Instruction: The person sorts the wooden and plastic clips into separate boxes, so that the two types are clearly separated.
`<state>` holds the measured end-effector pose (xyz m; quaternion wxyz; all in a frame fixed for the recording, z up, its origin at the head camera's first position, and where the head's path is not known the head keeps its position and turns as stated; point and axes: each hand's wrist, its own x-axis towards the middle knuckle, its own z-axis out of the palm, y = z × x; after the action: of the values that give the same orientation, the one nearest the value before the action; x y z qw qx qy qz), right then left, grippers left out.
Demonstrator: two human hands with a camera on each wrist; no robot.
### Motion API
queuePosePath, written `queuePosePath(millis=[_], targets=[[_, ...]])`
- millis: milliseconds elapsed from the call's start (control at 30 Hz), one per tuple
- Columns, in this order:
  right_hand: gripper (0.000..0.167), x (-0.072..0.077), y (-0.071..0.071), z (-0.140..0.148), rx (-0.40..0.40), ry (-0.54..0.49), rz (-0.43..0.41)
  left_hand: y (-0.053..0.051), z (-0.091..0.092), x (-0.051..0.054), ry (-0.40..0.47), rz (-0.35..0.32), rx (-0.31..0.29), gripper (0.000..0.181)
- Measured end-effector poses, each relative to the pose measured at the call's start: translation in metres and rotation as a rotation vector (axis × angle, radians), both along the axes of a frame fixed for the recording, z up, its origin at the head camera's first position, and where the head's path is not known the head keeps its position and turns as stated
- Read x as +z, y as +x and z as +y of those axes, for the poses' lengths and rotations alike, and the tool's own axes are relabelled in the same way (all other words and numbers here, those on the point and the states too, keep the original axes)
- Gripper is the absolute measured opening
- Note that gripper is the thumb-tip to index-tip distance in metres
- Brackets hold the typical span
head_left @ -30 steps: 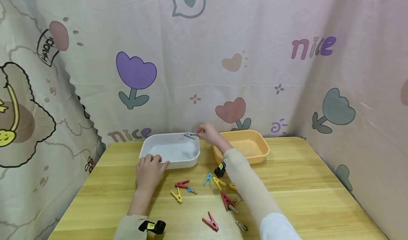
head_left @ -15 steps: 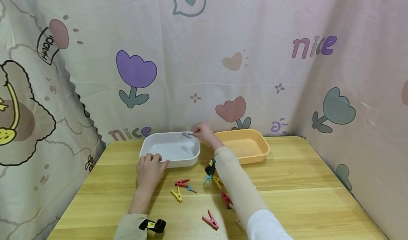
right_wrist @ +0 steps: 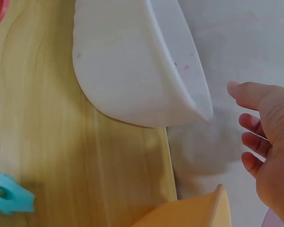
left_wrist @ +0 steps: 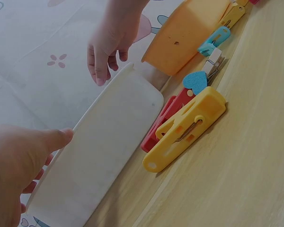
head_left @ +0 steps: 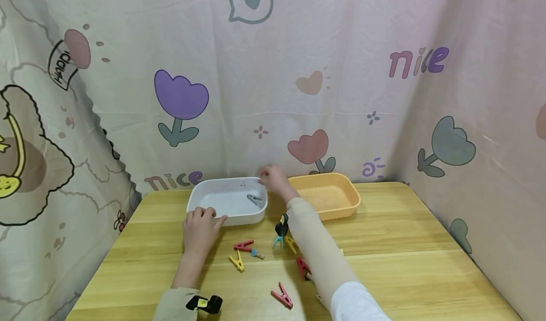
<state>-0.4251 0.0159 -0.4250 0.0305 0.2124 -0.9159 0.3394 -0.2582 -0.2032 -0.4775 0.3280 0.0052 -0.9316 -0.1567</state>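
A white plastic basin (head_left: 222,200) stands at the back of the table, with a grey clothespin (head_left: 254,198) lying inside towards its right end. My left hand (head_left: 199,231) grips the basin's near left rim, thumb and fingers on opposite sides of the wall in the left wrist view. Over the basin's back right corner hovers my right hand (head_left: 275,181). Its fingers are loosely bent with nothing between them, and the right wrist view shows the hand (right_wrist: 274,137) apart from the rim.
An orange-yellow basin (head_left: 326,193) stands right of the white one. In front lie a red clothespin (head_left: 244,246), a yellow clothespin (head_left: 236,262), a wooden clip with a blue heart (head_left: 257,253), a light-blue clothespin (head_left: 278,242) and several others, some partly hidden by the right sleeve (head_left: 320,245).
My right hand has shifted slightly left and let go of the grey clothespin, which dropped from the back right rim into the white basin. The left hand stays put.
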Motion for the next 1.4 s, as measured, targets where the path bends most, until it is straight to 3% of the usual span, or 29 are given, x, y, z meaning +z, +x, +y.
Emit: queuePosePath(millis=[300, 733, 1400], targets=[[0.018, 0.013, 0.005, 0.009, 0.02, -0.03, 0.043, 0.001, 0.001, 0.0, 0.001, 0.008, -0.003, 0.036], [0.017, 0.03, 0.016, 0.041, 0.116, 0.001, 0.289, 0.0, 0.0, 0.002, 0.017, -0.027, 0.0, 0.036], [0.015, 0.04, 0.06, 0.1, 0.131, 0.064, 0.462, 0.001, 0.003, 0.002, 0.006, 0.01, 0.006, 0.037]])
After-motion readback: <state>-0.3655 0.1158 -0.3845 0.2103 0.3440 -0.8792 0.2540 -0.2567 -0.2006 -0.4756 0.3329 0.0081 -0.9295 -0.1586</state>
